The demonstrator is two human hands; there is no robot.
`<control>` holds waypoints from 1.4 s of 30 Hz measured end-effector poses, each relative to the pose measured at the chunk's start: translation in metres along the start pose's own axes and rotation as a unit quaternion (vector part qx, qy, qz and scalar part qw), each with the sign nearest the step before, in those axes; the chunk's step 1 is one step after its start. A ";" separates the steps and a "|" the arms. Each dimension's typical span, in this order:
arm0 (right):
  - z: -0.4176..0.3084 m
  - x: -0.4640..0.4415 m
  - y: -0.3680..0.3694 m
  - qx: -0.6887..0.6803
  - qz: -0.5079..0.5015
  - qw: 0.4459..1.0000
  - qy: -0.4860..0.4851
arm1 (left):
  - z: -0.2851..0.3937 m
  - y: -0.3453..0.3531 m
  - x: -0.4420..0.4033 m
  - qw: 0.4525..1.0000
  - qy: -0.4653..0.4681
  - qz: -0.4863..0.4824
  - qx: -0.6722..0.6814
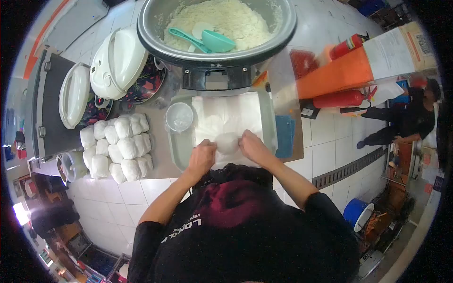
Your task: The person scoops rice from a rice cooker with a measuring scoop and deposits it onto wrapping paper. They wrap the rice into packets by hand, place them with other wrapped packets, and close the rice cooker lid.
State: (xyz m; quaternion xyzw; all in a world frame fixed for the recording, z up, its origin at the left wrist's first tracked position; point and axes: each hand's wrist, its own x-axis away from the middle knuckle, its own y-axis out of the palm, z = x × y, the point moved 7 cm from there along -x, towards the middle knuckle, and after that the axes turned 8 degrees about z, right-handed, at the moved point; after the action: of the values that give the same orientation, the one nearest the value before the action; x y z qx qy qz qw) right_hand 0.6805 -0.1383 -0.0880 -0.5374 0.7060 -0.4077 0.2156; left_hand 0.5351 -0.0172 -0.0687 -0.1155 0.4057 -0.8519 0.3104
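Note:
A rounded white mound, seemingly rice (pixel 227 143), sits on white wrapping paper (pixel 231 108) close to my body. At its left side my left hand (pixel 203 156) is closed, fingers pinching the paper's edge. My right hand (pixel 255 148) pinches the paper at the mound's right side. Under the paper lies a pale green tray (pixel 270 127). Inside the tray, left of the paper, stands a clear plastic cup (pixel 179 116). A large cooker (pixel 214 59) full of white rice (pixel 226 19) stands beyond the tray, with a green scoop (pixel 218 41) on the rice.
Several wrapped white packets (pixel 118 146) are stacked at the left. Behind them are white lids (pixel 115 63). A blue cloth (pixel 285 137) lies right of the tray. Red fire extinguishers (pixel 339 98) and another person (pixel 415 113) are farther right.

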 end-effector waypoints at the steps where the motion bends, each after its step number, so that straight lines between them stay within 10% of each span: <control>1: 0.014 -0.012 0.004 0.003 -0.030 0.999 0.023 | -0.007 0.007 -0.007 0.999 0.016 -0.042 -0.029; 6: -0.005 -0.068 -0.032 0.097 -0.036 0.987 0.123 | -0.025 0.018 -0.058 0.978 -0.054 -0.192 -0.056; 9: -0.015 -0.075 -0.021 0.137 -0.100 0.984 0.048 | -0.010 0.016 -0.069 0.978 0.011 -0.203 -0.038; 11: -0.039 -0.065 -0.016 -0.002 -0.026 0.976 -0.218 | 0.003 0.012 -0.068 0.972 0.100 -0.170 0.124; 16: -0.039 -0.032 -0.030 -0.183 -0.237 0.952 -0.064 | -0.011 0.008 -0.027 0.898 0.014 -0.341 0.277; 19: -0.040 -0.012 -0.036 -0.357 -0.271 0.893 0.034 | -0.010 0.010 0.006 0.798 -0.136 -0.361 0.463; 21: -0.042 0.002 -0.023 -0.512 -0.276 0.806 0.111 | -0.014 0.023 0.022 0.636 -0.268 -0.222 0.688; 25: -0.057 0.010 0.000 -0.648 -0.229 0.698 0.202 | -0.008 0.049 0.030 0.509 -0.267 -0.126 0.808; 27: -0.056 0.015 0.005 -0.662 -0.207 0.682 0.232 | -0.019 0.055 0.027 0.521 -0.211 -0.076 0.824; 29: -0.048 0.011 0.004 -0.625 -0.161 0.728 0.233 | -0.037 0.034 0.024 0.698 -0.157 0.024 0.698; 32: -0.050 0.014 -0.015 -0.572 -0.147 0.761 0.269 | -0.029 0.000 0.023 0.801 -0.271 -0.046 0.532; 36: -0.045 0.009 -0.020 -0.459 -0.108 0.858 0.201 | -0.005 -0.027 0.027 0.730 -0.367 -0.047 0.575; 38: -0.074 0.009 -0.040 -0.320 -0.135 0.922 0.170 | 0.025 -0.044 0.027 0.900 -0.229 -0.050 0.367; 42: -0.122 0.010 -0.068 -0.374 -0.132 0.910 0.117 | 0.038 -0.058 0.027 0.875 -0.283 -0.091 0.382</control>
State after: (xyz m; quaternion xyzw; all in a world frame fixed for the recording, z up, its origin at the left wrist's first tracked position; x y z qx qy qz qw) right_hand 0.6262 -0.1118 0.0388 -0.6157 0.7494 -0.1983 -0.1413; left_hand 0.5055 -0.0295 -0.0015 -0.2609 -0.0686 -0.8959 0.3531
